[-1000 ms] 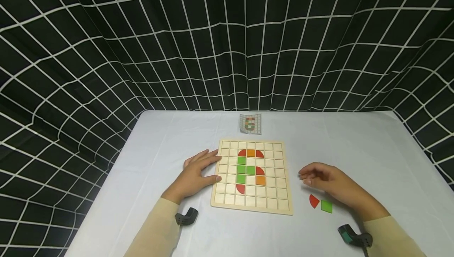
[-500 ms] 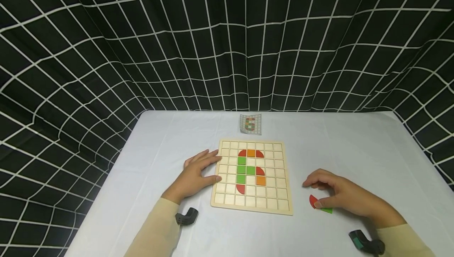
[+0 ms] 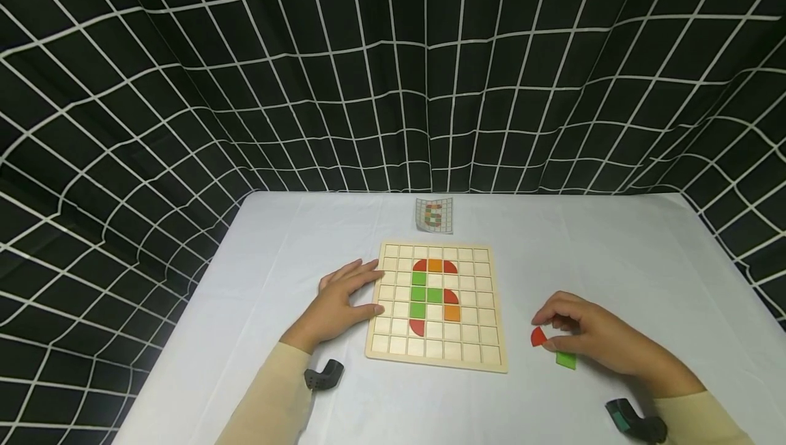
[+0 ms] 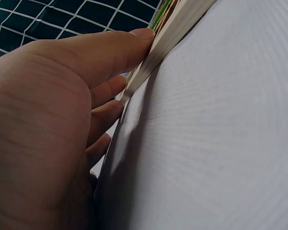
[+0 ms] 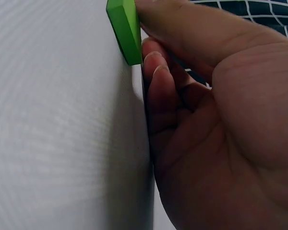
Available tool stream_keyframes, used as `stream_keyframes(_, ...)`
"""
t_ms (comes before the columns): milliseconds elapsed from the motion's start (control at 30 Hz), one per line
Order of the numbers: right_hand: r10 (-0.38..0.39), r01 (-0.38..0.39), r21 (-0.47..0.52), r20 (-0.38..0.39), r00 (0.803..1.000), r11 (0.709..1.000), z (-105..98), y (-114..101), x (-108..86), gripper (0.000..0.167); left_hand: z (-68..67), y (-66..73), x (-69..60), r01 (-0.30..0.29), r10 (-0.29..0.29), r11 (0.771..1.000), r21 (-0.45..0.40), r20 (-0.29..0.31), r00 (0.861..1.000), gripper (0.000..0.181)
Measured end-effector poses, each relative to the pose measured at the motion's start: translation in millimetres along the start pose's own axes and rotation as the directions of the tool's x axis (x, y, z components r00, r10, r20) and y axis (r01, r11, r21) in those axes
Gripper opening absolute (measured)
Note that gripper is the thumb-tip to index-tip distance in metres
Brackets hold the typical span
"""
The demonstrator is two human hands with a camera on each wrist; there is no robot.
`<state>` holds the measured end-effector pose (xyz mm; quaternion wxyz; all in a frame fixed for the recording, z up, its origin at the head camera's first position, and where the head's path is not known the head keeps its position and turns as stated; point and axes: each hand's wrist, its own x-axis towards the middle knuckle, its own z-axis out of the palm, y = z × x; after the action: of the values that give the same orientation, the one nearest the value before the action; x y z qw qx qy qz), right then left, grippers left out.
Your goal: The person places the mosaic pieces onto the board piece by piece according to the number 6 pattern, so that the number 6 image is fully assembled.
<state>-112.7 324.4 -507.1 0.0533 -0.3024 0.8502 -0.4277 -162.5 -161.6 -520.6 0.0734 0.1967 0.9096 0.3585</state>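
The wooden grid board [image 3: 399, 356] lies on the table, with several red, orange and green tiles in its cells. At its left edge, my left hand [image 3: 334, 312] rests with fingers spread, thumb and fingertips touching the rim. The left wrist view shows the thumb [image 4: 105, 48] against the board's side [image 4: 158, 52]. To the right of the board, my right hand [image 3: 595, 336] pinches a red quarter-circle tile [image 3: 537, 336] between thumb and forefinger. A green square tile [image 3: 566, 360] lies beside that thumb, partly covered by it; the right wrist view shows this green tile [image 5: 125, 31] close to the thumb.
A small paper card [image 3: 433, 216] with a printed coloured grid pattern lies behind the board. White cloth [image 3: 295, 240] covers the table. A black curtain [image 3: 393, 90] with white grid lines stands at the back and both sides.
My right hand has come down from above the loose tiles and drawn back, taking hold of the red tile. That tile has shifted slightly away from the green one. My left hand stays put.
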Motion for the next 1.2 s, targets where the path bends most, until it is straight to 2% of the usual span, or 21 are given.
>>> stream_keyframes(167, -0.012, 0.012, -0.008, -0.020, 1.000, 1.000, 1.4, 0.3, 0.3, 0.033, 0.3, 0.0, -0.1, -0.008, 0.008, 1.000, 0.004, -0.008, 1.000, 0.068)
stream_keyframes(400, 0.088, -0.088, -0.037, 0.004, 0.996, 0.995, 0.7, -5.6, 1.5, 0.028, 0.2, 0.3, -0.4, -0.010, 0.010, 1.000, 0.011, -0.014, 1.000, 0.068)
stream_keyframes(533, 0.114, -0.114, -0.050, -0.003, 0.993, 0.992, 1.2, -6.1, 2.0, 0.028, -0.1, 0.6, -0.1, -0.014, 0.014, 1.000, 0.014, -0.014, 1.000, 0.068)
stream_keyframes(767, 0.118, -0.118, 0.029, 0.009, 0.993, 0.993, -0.9, -5.2, 1.1, 0.028, -0.4, 0.7, 0.0, -0.001, 0.001, 1.000, 0.014, -0.008, 1.000, 0.069)
stream_keyframes(933, 0.201, -0.201, 0.036, 0.014, 0.980, 0.979, -3.0, -6.9, 0.5, 0.026, 0.5, -0.1, -0.1, -0.003, 0.003, 1.000, 0.004, -0.017, 1.000, 0.068)
stream_keyframes(1067, 0.187, -0.188, 0.026, 0.016, 0.982, 0.982, -3.6, -7.2, -0.1, 0.026, 1.2, -1.5, 0.2, -0.001, 0.001, 1.000, 0.001, -0.015, 1.000, 0.067)
stream_keyframes(1200, 0.184, -0.184, 0.026, -0.023, 0.983, 0.983, -2.3, -7.7, -0.6, 0.019, 1.0, -1.9, 0.3, 0.002, -0.002, 1.000, -0.004, -0.010, 1.000, 0.067)
